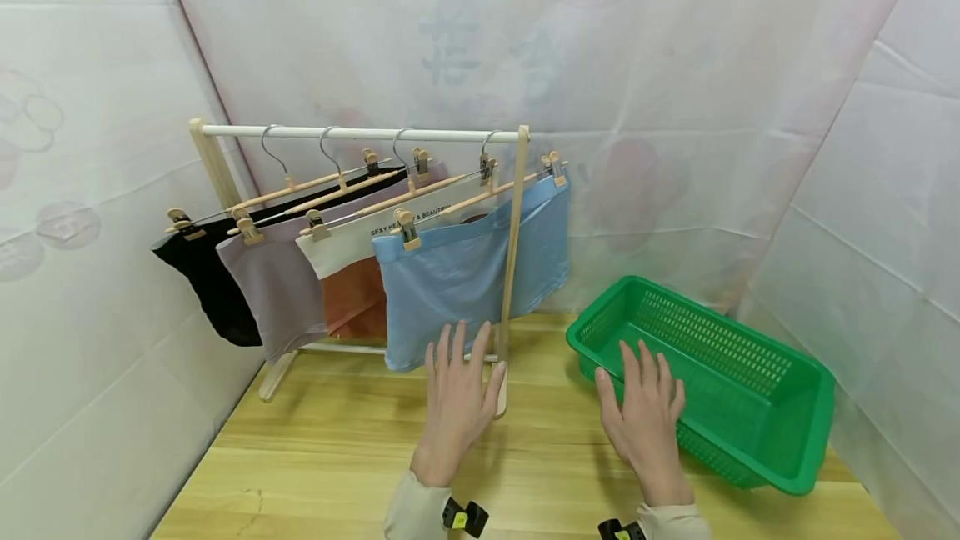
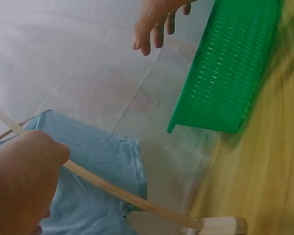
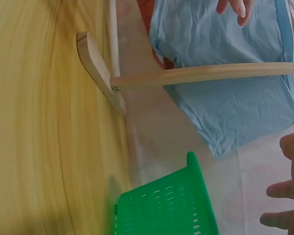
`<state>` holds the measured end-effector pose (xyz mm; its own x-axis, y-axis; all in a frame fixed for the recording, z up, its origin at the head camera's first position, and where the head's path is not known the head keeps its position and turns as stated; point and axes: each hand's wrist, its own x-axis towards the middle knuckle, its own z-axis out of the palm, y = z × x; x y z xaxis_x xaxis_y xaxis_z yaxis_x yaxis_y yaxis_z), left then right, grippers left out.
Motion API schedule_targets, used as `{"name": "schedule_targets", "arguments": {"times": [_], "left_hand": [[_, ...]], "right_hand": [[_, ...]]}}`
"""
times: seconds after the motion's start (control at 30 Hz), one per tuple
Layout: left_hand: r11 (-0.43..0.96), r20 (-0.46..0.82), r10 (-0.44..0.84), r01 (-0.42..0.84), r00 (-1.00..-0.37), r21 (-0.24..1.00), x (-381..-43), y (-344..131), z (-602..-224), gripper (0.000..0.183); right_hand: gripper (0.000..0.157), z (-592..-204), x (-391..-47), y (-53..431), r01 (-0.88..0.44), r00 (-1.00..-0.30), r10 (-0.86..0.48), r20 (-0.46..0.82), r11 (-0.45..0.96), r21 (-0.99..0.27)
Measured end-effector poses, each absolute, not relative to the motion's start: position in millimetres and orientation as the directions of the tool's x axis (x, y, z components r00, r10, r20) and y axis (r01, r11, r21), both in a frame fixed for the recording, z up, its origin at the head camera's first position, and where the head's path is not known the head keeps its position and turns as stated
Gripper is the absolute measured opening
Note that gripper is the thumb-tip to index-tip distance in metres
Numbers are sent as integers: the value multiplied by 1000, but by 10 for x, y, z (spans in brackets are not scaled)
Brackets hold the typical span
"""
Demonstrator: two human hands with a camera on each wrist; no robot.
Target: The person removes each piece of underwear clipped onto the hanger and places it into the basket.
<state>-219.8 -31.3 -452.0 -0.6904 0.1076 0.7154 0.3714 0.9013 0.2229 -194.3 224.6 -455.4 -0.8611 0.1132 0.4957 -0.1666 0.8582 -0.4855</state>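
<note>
Both hands are held out over the table with fingers spread and nothing in them. The left hand [image 1: 457,398] is in front of the blue underpants [image 1: 450,273], by the right post of a small wooden rack [image 1: 515,232]. My right hand [image 1: 647,411] hovers at the near left side of a green plastic basket [image 1: 720,373]; whether it touches the rim cannot be told. On the rack's white bar, clip hangers hold black underpants [image 1: 225,298], mauve underpants [image 1: 277,290], white-and-brown underpants [image 1: 356,298] and the blue pair at the front right. The basket holds nothing visible.
The wood-grain table [image 1: 337,457] carries the rack at left and the basket at right. Pale printed cloth walls [image 1: 675,107] stand behind and on both sides. A rack foot [image 3: 100,73] rests near the left hand.
</note>
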Motion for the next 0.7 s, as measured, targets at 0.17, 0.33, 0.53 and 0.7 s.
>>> {"name": "schedule_targets", "arguments": {"times": [0.17, 0.33, 0.53, 0.7], "left_hand": [[899, 731, 156, 402, -664, 174, -2256, -375, -4383, 55], [879, 734, 206, 452, -647, 152, -2299, -446, -4239, 51], [835, 760, 289, 541, -582, 96, -2342, -492, -3983, 44], [815, 769, 316, 575, -555, 80, -2361, -536, -3757, 42]], "right_hand": [[60, -4523, -1994, 2244, -212, -838, 89, 538, 855, -473], [60, -4467, -2079, 2246, -260, -823, 50, 566, 853, -453], [59, -4355, -2210, 2270, -299, -828, 11, 560, 837, -458], [58, -4241, -2321, 2249, -356, -803, -37, 595, 831, -428]]}}
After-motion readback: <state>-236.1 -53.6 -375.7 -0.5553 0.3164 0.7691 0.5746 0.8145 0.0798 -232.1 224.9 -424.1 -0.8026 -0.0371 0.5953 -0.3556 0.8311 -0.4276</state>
